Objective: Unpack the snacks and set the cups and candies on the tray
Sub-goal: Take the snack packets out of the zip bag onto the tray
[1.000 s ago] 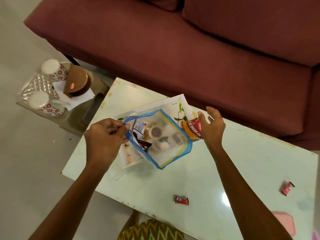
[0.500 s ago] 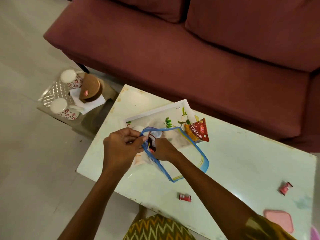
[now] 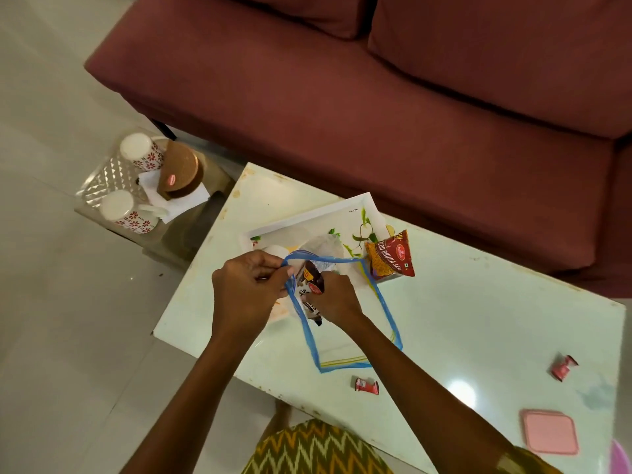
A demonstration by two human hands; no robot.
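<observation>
Left hand (image 3: pixel 248 285) pinches the bag (image 3: pixel 345 313) mouth; right hand (image 3: pixel 333 297) grasps a brown packet (image 3: pixel 309 280) inside (unpacking just begun); tray (image 3: pixel 307 218) holds one snack pack (image 3: pixel 390 256)

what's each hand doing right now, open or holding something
Left hand: closed, pinching the blue rim of the clear zip bag.
Right hand: closed on a dark snack packet at the bag's mouth.

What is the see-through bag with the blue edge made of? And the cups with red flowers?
The bag looks like thin clear plastic: you see the table through it and it crumples. The flowered cups look like glossy glazed ceramic, though that is a guess from their shine.
</observation>
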